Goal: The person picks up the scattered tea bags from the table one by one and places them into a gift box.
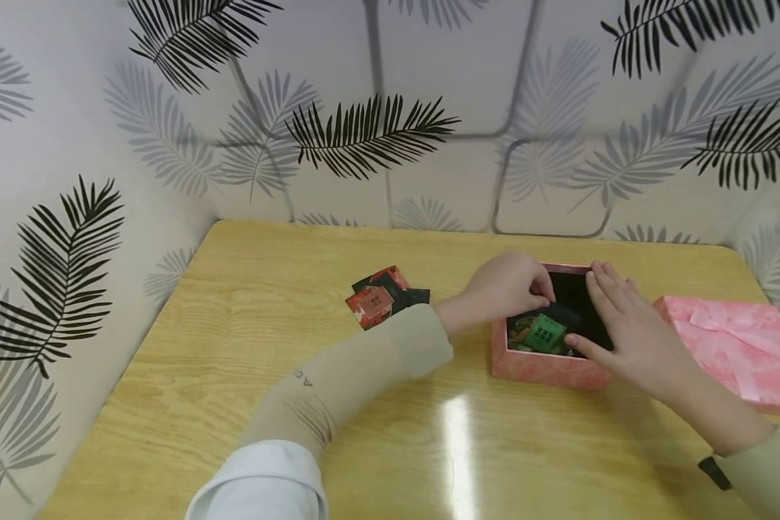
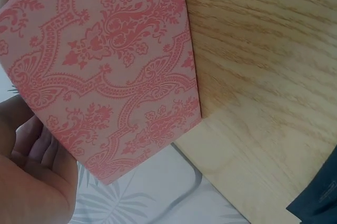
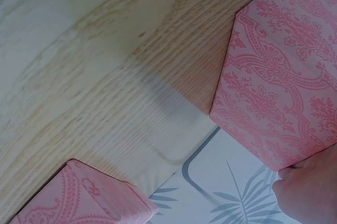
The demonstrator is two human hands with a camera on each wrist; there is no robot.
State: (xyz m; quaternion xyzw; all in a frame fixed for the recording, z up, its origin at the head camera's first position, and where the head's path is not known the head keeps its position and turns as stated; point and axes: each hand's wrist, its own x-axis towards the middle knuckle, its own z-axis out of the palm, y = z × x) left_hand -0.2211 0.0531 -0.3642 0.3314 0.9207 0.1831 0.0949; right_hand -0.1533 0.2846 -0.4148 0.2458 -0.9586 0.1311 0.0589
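Observation:
A pink patterned box stands uncovered on the table, with a dark inside. Over its left wall reaches my left hand, thumb and forefinger pinching a dark card inside. Just below those fingertips lies a green label on dark, patterned material. My right hand rests over the right side of the box, fingers straight along the far right and thumb stretched over the opening. In the left wrist view the patterned box wall fills the upper left, beside the left hand. The right wrist view shows the right hand against the box.
A pink lid with a ribbon bow lies right of the box. Several red and black cards overlap on the table left of the box, behind the left forearm. A wall with leaf prints stands behind the table.

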